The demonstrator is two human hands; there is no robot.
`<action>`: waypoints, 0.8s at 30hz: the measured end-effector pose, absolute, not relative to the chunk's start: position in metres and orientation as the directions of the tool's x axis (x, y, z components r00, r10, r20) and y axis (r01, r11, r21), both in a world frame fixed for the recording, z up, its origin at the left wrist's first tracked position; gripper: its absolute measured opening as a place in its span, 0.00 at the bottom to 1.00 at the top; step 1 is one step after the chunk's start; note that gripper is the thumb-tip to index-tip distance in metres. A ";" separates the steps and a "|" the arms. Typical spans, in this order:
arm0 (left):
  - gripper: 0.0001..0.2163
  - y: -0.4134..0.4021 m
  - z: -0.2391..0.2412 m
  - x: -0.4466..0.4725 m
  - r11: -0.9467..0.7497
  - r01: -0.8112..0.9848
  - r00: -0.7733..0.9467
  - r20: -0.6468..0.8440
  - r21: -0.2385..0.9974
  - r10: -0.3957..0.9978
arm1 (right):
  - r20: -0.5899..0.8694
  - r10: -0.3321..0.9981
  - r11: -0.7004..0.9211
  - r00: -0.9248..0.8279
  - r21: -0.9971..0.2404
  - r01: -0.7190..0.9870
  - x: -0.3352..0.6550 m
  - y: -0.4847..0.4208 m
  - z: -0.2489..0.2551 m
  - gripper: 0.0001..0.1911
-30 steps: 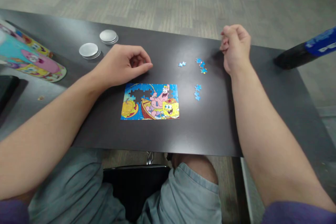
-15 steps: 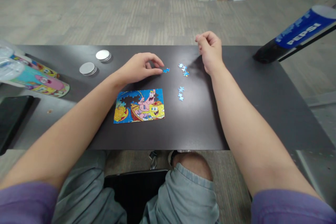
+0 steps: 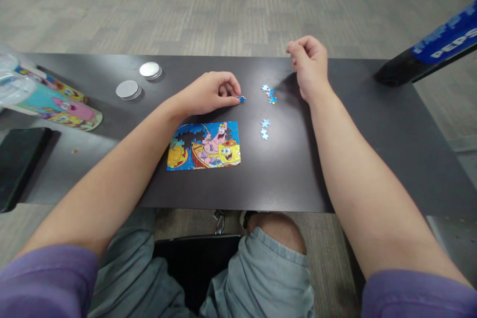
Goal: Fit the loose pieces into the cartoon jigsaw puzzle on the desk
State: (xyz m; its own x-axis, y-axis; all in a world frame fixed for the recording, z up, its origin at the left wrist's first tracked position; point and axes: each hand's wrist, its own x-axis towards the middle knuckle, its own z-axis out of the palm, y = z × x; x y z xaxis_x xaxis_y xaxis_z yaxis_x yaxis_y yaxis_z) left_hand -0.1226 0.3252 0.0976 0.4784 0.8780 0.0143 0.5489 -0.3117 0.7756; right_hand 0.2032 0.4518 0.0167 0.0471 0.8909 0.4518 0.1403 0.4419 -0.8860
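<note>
A small cartoon jigsaw puzzle (image 3: 203, 145) lies on the dark table (image 3: 283, 179), with a ragged gap in its upper left. My left hand (image 3: 208, 93) rests just above the puzzle and pinches a blue puzzle piece (image 3: 242, 99) at its fingertips. My right hand (image 3: 308, 65) hovers near the table's far edge with fingers curled; whether it holds anything is hidden. Just left of that hand sits a cluster of loose blue pieces (image 3: 269, 93), and two more loose pieces (image 3: 264, 129) lie to the right of the puzzle.
Two silver round lids (image 3: 128, 89) (image 3: 150, 70) sit at the back left. Cartoon-printed tubes (image 3: 55, 105) lie at the left edge beside a black flat object (image 3: 18, 159). A blue Pepsi-labelled object (image 3: 439, 47) sticks in from the right.
My left hand reached right from above the puzzle to a loose blue piece and pinched it. The right hand stayed curled near the far edge. The camera view shifted.
</note>
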 end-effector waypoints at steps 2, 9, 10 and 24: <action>0.20 0.318 0.102 -0.128 -0.289 0.477 0.495 0.018 0.830 0.869 | 0.457 0.888 0.446 0.051 -0.883 0.146 0.205 0.456 0.014 0.47; 0.20 0.282 0.132 -0.154 -0.171 0.441 0.607 -0.152 0.881 0.780 | 0.458 0.886 0.441 0.071 -0.880 0.179 0.207 0.459 0.015 0.48; 0.20 0.280 0.134 -0.155 -0.158 0.454 0.633 -0.193 0.877 0.749 | 0.456 0.887 0.437 0.076 -0.880 0.185 0.207 0.458 0.016 0.48; 0.22 0.273 0.138 -0.150 -0.216 0.527 0.645 -0.221 0.822 0.732 | 0.454 0.885 0.413 0.100 -0.866 0.282 0.210 0.457 0.023 0.37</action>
